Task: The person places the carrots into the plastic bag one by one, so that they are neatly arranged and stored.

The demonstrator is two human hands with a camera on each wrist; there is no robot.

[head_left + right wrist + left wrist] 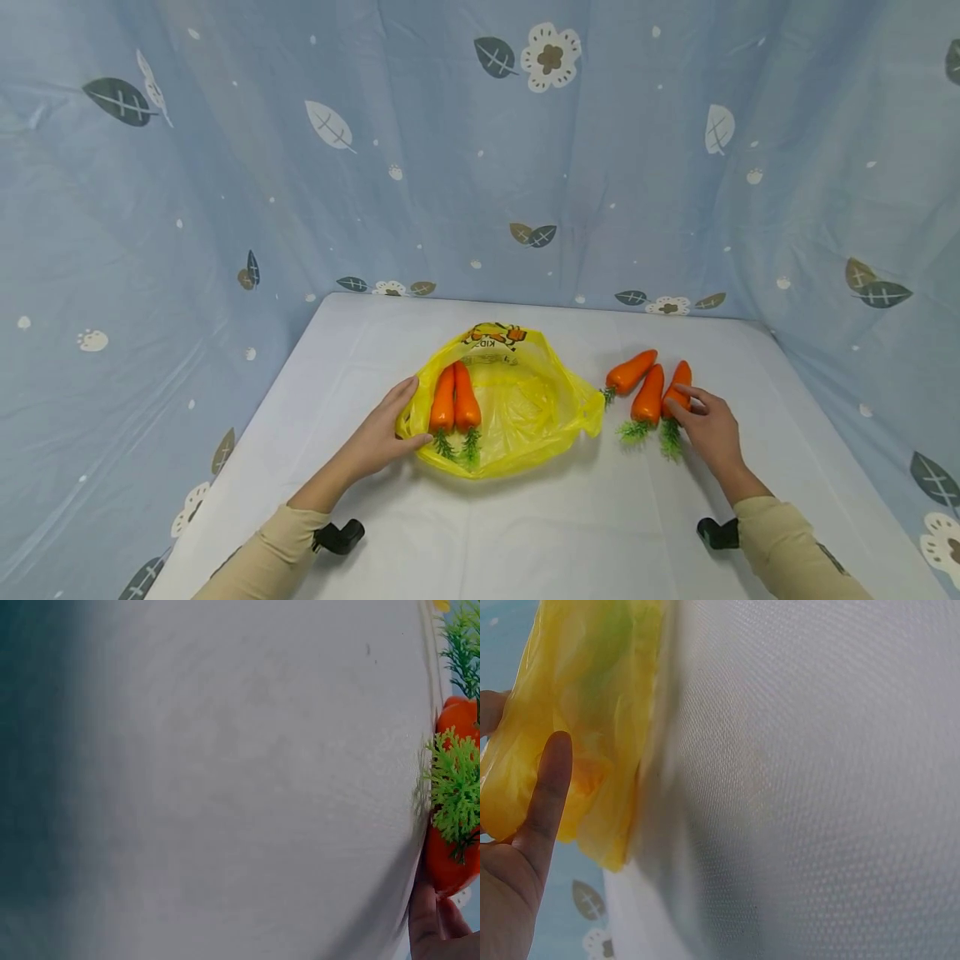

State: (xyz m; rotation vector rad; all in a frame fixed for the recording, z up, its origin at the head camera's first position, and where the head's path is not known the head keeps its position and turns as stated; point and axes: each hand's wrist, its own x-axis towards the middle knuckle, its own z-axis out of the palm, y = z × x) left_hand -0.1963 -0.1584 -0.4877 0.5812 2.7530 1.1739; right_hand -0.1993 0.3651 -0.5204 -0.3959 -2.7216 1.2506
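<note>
A thin yellow plastic bag [525, 408] lies with its mouth spread, and two orange toy carrots [467, 404] with green tops rest side by side in its left part. My left hand [386, 429] holds the bag's left side, thumb at the front and fingers farther back. In the left wrist view the thumb [551, 784] lies along the yellow film. Right of the bag, my right hand [708, 425] grips the rightmost carrot [678, 387] between thumb and fingers. Two more carrots [648, 396] lie just left of it. The right wrist view catches only some fingertips [424, 911] beneath orange and green.
All of this is on a table with a white cloth [540, 533]. A blue curtain [450, 167] printed with leaves and flowers hangs behind and at both sides. Black wrist mounts [341, 536] show beside both sleeves.
</note>
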